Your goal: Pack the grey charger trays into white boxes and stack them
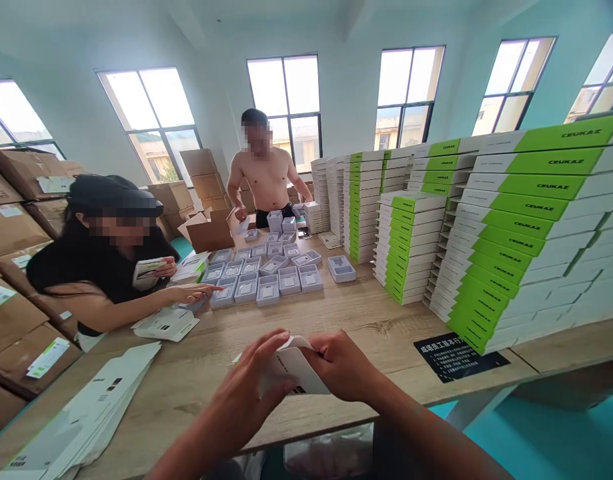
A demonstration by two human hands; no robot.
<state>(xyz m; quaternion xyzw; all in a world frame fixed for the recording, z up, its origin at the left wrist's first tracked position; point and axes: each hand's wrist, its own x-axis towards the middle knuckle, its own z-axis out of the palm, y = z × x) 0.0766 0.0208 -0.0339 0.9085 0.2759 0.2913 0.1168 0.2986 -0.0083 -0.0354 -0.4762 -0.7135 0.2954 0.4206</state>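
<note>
A white printed box sleeve (306, 373) is held above the near edge of the table, partly popped open into a tube. My left hand (261, 377) grips its left side, the thumb in front and the fingers behind. At its right end, my right hand (341, 360) has its fingers curled at the opening; the fingertips are hidden inside or behind the card. To the left lies a fanned pile of flat sleeves (93, 413), white with green edges.
White trays (246, 287) with small items stand mid-table. Tall stacks of white-and-green boxes (516, 253) rise at right, beside a black printed sheet (459, 357). One co-worker (111, 267) at left reaches toward the trays; another person (266, 177) stands behind. Cartons (16, 227) line the left.
</note>
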